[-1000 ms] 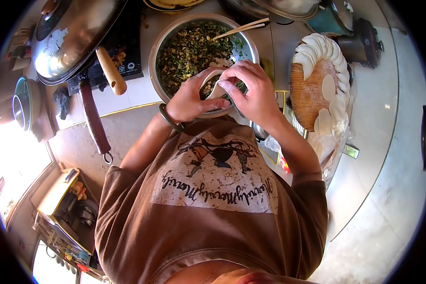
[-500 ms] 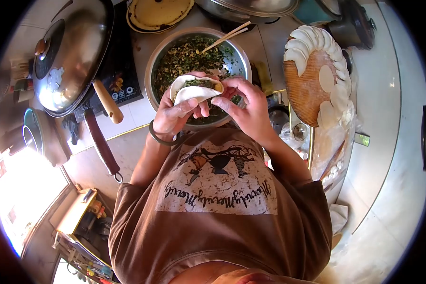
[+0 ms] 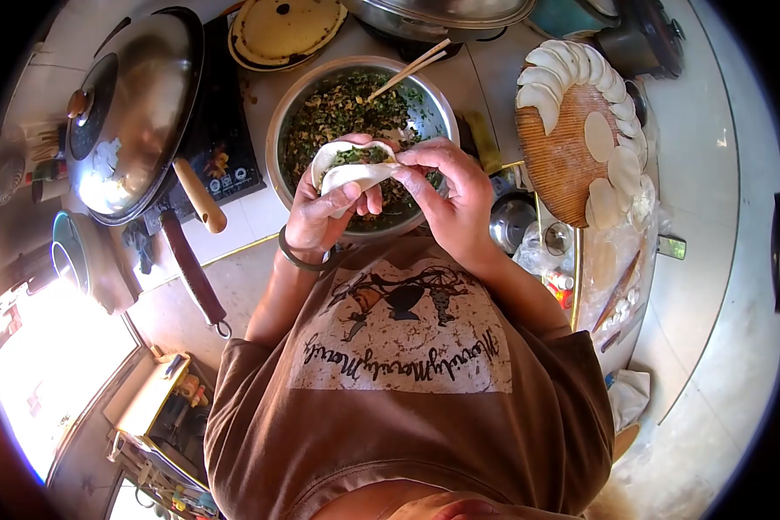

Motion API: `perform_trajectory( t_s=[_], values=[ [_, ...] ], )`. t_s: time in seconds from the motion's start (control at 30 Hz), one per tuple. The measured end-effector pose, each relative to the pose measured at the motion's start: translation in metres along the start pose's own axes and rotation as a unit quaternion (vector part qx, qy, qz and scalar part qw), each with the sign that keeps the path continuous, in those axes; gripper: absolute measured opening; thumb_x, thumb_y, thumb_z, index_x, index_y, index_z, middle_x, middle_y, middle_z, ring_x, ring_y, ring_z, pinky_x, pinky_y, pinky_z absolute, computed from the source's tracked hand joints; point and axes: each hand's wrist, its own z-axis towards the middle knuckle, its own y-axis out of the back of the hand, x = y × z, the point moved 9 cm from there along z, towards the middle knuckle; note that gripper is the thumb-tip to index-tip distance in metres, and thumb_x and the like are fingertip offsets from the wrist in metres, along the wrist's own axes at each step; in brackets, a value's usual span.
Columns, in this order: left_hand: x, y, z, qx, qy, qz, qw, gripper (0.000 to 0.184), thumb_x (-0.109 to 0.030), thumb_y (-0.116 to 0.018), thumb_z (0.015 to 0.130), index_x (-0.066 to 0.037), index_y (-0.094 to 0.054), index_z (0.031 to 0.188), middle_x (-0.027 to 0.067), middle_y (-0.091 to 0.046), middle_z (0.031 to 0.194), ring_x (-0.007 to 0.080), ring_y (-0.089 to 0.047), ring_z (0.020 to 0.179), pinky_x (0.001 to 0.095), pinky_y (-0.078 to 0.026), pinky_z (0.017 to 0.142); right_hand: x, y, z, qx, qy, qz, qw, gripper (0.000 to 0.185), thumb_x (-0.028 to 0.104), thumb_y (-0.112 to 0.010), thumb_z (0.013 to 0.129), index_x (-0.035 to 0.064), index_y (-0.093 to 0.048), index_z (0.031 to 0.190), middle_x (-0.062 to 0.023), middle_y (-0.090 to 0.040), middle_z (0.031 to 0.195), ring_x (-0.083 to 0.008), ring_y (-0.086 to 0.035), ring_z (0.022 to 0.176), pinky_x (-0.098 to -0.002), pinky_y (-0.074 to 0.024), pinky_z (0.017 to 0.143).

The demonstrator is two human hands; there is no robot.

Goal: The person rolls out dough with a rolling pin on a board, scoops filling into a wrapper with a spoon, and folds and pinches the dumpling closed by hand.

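Note:
A dumpling [image 3: 355,176], its white wrapper folded over green chopped filling, rests in my left hand [image 3: 319,212]. The thumb lies along its near side, with fingers beneath and behind. My right hand [image 3: 446,184] pinches the wrapper's right end between thumb and fingertips. Green filling still shows along the gap at the top. Below and behind both hands sits a metal bowl [image 3: 275,143] of chopped greens filling [image 3: 342,100], with a pair of chopsticks [image 3: 412,68] leaning on its far right rim.
To the right, a round woven board [image 3: 550,178] carries several flat dough wrappers [image 3: 598,137]. A lidded pan [image 3: 130,121] with a wooden handle stands left on a black cooktop [image 3: 234,147]. A yellow lid [image 3: 286,30] and a large pot [image 3: 442,13] are at the back.
My right fingertips have closed onto the wrapper's right end, which is now pressed together. The left hand keeps its hold on the dumpling. The view has shifted slightly.

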Motion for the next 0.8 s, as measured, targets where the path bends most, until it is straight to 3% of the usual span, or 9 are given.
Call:
perform_trajectory(
  t_s=[0.03, 0.13, 0.33, 0.43, 0.67, 0.8],
  values=[
    [0.0, 0.0, -0.001, -0.002, 0.001, 0.004, 1.0, 0.06, -0.016, -0.075, 0.089, -0.001, -0.049, 0.142, 0.0185, -0.066, 0.127, 0.0187, -0.069, 0.08, 0.028, -0.056, 0.069, 0.001, 0.0, 0.0, -0.001, 0.013, -0.003, 1.0, 0.014, 0.001, -0.075, 0.088, -0.0029, -0.067, 0.099, -0.0111, -0.07, 0.097, -0.0173, -0.069, 0.084, -0.0292, -0.054, 0.075],
    [0.001, 0.002, -0.003, -0.007, 0.009, 0.025, 1.0, 0.058, -0.015, -0.074, 0.09, -0.001, -0.05, 0.141, 0.0172, -0.067, 0.125, 0.0181, -0.069, 0.078, 0.0273, -0.055, 0.067, -0.016, -0.002, -0.002, 0.006, -0.11, 0.054, 0.992, 0.012, 0.0, -0.075, 0.087, -0.0029, -0.067, 0.096, -0.01, -0.069, 0.094, -0.0168, -0.069, 0.086, -0.0291, -0.0534, 0.074],
    [0.002, 0.003, -0.006, -0.032, 0.014, 0.038, 0.999, 0.055, -0.017, -0.074, 0.091, -0.001, -0.052, 0.139, 0.0155, -0.068, 0.122, 0.0164, -0.069, 0.077, 0.0239, -0.051, 0.062, 0.006, 0.0, 0.004, 0.03, -0.037, -0.027, 0.998, 0.019, 0.002, -0.076, 0.087, -0.0021, -0.067, 0.102, -0.0107, -0.068, 0.1, -0.0164, -0.067, 0.083, -0.0289, -0.0539, 0.073],
    [0.001, 0.0, -0.006, -0.036, 0.014, 0.036, 0.999, 0.055, -0.019, -0.074, 0.091, -0.001, -0.052, 0.139, 0.0141, -0.068, 0.121, 0.0156, -0.068, 0.078, 0.0219, -0.048, 0.06, 0.008, 0.0, 0.004, 0.04, -0.063, -0.033, 0.997, 0.024, 0.002, -0.077, 0.086, -0.0021, -0.067, 0.107, -0.0112, -0.068, 0.102, -0.0164, -0.067, 0.083, -0.0292, -0.0547, 0.073],
    [0.003, -0.003, -0.006, -0.025, 0.021, 0.029, 0.999, 0.056, -0.02, -0.073, 0.091, -0.002, -0.052, 0.14, 0.0133, -0.068, 0.122, 0.0148, -0.068, 0.079, 0.0207, -0.047, 0.06, 0.012, -0.004, 0.003, 0.043, 0.022, -0.067, 0.997, 0.016, -0.001, -0.074, 0.086, -0.0003, -0.07, 0.101, -0.0122, -0.068, 0.097, -0.0215, -0.068, 0.081, -0.0324, -0.0546, 0.07],
    [0.0, -0.006, -0.006, -0.083, 0.007, 0.09, 0.993, 0.052, -0.018, -0.071, 0.093, -0.002, -0.053, 0.14, 0.0112, -0.069, 0.117, 0.0139, -0.067, 0.078, 0.0209, -0.047, 0.06, 0.022, -0.001, 0.001, 0.017, 0.078, -0.109, 0.991, 0.013, -0.003, -0.072, 0.086, -0.0002, -0.071, 0.099, -0.012, -0.068, 0.092, -0.0249, -0.069, 0.081, -0.0339, -0.0544, 0.07]
  ],
)
